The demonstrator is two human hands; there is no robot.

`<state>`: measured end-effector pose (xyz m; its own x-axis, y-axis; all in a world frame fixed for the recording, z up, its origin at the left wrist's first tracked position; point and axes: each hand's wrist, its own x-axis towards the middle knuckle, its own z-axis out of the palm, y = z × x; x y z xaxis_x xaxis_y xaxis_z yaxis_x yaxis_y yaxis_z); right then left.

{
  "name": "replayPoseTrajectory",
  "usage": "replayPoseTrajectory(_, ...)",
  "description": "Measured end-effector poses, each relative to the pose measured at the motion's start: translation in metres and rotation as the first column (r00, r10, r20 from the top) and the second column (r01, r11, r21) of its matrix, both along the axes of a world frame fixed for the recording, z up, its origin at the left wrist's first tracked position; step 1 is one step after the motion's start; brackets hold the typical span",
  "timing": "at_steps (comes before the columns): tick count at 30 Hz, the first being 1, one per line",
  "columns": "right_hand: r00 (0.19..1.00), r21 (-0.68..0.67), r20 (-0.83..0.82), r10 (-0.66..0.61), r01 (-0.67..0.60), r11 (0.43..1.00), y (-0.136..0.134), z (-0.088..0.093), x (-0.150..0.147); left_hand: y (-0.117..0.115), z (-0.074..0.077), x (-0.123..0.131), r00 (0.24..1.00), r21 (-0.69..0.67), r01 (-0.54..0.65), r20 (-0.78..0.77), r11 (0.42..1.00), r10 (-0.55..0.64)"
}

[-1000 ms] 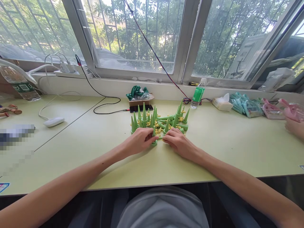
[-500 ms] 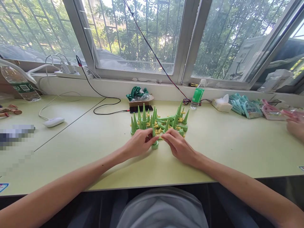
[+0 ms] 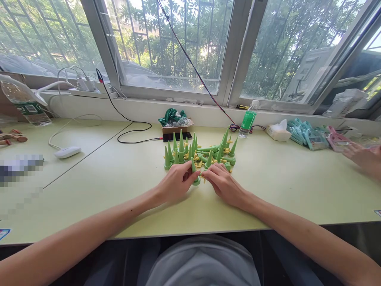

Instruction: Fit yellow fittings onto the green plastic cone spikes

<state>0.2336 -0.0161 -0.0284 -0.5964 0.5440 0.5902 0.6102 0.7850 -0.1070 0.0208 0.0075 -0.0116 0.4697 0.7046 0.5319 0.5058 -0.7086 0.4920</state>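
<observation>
Green cones crowd mid-frame; a bottle stands to their upper right, and their tips partly hide a phone. Just below centre, the left hand grips one tilted cone; the right hand pinches a small yellow piece.

Window: bright daylight source, hazy glare, behind the table.
My left hand: soft shadow cast on the table.
Co-worker's hand: motion-blurred, at the table's right.
Pixelated patch: at the table's left.
</observation>
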Motion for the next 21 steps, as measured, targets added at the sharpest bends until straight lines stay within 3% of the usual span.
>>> replayPoseTrajectory(21,0.998,-0.029,-0.059,0.024,-0.026,0.999,-0.0006,0.0004,-0.0033,-0.0016,-0.0022,0.0012,1.0,0.039,0.0,-0.009,0.999,0.0)
